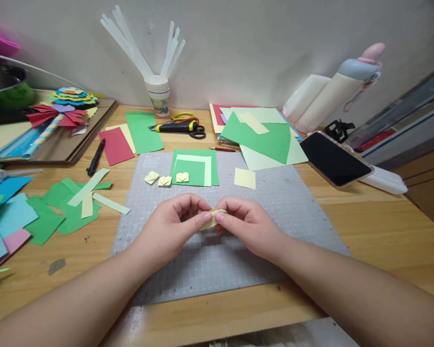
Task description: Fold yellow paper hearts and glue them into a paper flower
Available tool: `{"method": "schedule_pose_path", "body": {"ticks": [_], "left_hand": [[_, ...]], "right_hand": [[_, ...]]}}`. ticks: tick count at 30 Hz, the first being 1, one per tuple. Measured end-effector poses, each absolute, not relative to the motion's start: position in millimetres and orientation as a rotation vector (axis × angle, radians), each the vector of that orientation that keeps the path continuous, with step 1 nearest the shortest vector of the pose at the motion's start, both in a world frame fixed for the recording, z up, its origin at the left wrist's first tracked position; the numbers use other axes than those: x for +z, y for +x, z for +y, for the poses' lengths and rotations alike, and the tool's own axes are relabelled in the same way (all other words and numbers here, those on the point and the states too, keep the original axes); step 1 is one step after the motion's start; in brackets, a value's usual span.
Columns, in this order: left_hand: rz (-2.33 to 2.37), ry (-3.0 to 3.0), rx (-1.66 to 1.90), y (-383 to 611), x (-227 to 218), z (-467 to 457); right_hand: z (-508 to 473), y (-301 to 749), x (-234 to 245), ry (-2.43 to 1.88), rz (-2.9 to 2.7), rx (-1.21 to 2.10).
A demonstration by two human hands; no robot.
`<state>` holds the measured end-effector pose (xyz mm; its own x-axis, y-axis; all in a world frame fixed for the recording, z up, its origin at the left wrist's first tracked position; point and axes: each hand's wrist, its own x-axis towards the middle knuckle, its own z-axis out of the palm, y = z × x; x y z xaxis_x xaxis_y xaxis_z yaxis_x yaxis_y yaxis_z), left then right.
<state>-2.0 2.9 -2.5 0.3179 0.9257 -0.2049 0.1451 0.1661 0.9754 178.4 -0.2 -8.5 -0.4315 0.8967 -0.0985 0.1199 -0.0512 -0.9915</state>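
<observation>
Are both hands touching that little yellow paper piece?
Touching. The head view shows the left hand and right hand pinching the yellow paper piece from both ends.

Matt yellow paper piece [213, 219], glossy phone [334, 159], wooden desk [383, 231].

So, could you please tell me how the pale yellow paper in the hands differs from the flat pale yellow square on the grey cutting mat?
The folded pale yellow paper is pinched between left hand and right hand, above the grey cutting mat; the flat pale yellow square lies untouched on it, unfolded. Both look the same colour.
</observation>
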Motion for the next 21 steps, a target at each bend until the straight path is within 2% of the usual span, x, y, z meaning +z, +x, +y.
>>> {"method": "schedule_pose_path", "body": {"ticks": [11,21], "left_hand": [[1.062,1.097,0.801,-0.7,6.7,2.9],[1.038,1.027,0.778,-3.6,-0.7,5.1]], "right_hand": [[0.8,176.9,-8.6,-1.069,-1.455,1.706],[0.0,180.0,-9.3,-1.068,-1.566,1.558]]}}
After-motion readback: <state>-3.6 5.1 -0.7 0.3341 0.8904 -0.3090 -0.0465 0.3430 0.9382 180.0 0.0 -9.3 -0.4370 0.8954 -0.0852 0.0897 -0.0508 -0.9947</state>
